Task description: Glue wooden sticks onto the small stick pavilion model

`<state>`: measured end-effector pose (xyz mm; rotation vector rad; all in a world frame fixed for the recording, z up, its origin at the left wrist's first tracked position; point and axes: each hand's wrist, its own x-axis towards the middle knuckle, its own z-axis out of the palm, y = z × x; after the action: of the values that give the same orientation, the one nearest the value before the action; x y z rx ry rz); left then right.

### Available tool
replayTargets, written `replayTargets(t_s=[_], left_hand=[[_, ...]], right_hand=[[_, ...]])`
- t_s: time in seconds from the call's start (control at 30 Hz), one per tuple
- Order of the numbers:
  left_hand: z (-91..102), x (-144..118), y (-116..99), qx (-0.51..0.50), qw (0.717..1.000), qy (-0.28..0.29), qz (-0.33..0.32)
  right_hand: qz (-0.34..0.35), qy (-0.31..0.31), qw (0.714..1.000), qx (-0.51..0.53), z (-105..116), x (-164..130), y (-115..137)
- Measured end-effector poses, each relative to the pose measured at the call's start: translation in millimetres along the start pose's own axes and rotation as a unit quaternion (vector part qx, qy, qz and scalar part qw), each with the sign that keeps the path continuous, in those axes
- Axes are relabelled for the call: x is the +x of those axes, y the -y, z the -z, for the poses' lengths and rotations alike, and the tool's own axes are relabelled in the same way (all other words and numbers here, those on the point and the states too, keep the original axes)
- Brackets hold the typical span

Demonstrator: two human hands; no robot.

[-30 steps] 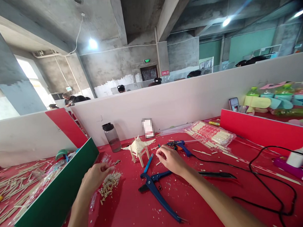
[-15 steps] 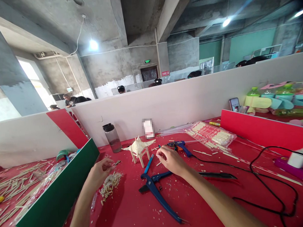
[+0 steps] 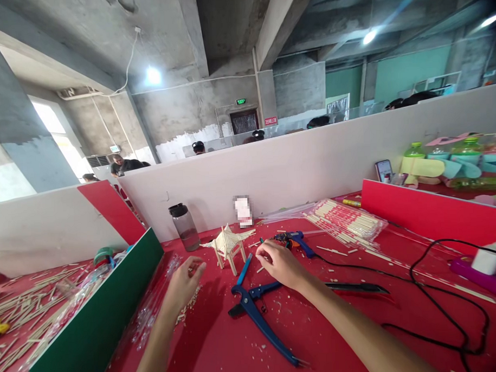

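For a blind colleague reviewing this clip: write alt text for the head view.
Over a red tabletop strewn with wood chips, a person's left hand hovers above a pile of short cut wooden sticks and the right hand pinches something small, beside a small pale stick-built pavilion model. Blue-handled cutting pliers and a blue glue gun lie nearby.

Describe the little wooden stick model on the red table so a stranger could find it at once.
On the red table, look toward the white partition at the back. Just right of the dark-lidded water bottle stands the stick pavilion model, between the left hand and the right hand. It is the only built, upright piece; the other sticks lie loose or bagged.
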<state>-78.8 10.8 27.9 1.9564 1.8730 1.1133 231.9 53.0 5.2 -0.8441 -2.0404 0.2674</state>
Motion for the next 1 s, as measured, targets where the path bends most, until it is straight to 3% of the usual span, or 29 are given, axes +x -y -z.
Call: replayTargets(t_s=[0.07, 0.17, 0.23, 0.37, 0.6, 0.87, 1.0], left_hand=[[-21.3, 1, 1, -0.105, 0.994, -0.013, 0.015], [-54.0, 2, 0, -0.143, 0.990, -0.006, 0.019], [-72.1, 4, -1, -0.221, 0.975, 0.003, 0.020], [-92.6, 10, 0, -0.227, 0.974, -0.017, 0.002], [-93.0, 8, -2, -0.173, 0.984, -0.011, -0.025], [-89.3, 1, -13, -0.165, 0.982, 0.061, -0.065], [-87.9, 0, -14, -0.156, 0.983, 0.069, -0.066]], right_hand=[[0.002, -0.001, 1.000, 0.001, -1, 0, 1], [0.006, 0.001, 1.000, 0.002, -2, -1, 1], [0.007, 0.004, 1.000, 0.002, -3, -1, 2], [0.011, 0.007, 1.000, 0.003, -6, -1, 4], [0.013, 0.004, 0.999, 0.033, -6, 0, 9], [0.026, -0.012, 0.997, 0.067, -5, 1, 18], [0.046, -0.008, 0.996, 0.071, -3, 0, 24]])
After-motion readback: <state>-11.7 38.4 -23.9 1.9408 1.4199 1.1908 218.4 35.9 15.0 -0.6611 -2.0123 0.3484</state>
